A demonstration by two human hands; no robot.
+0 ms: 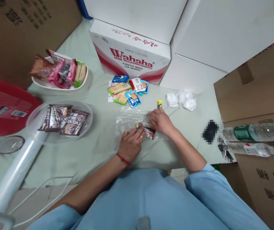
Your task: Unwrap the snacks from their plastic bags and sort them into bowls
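A sheet of clear plastic film (pixel 125 119) lies crumpled on the table in front of me, with a small brown snack packet (pixel 149 131) on it. My left hand (pixel 131 145) is at the packet's left end, its fingers bent and closed over it. A bit of yellow shows beside those fingertips. On the film's right side rests my right hand (pixel 161 122), fingers curled in against the plastic; the fingertips are partly hidden. Just beyond it stands a small yellow-wrapped snack (pixel 159 103).
Several snack packets (pixel 127 91) lie before a Wahaha carton (pixel 132 57). At left are a white basket (pixel 62 89) of snacks, a clear bowl (pixel 89 123) of cocoa packets and a plastic film roll (pixel 19 169). Wrapped white bundles (pixel 183 99), bottles (pixel 259 131) and keys (pixel 226 153) sit right.
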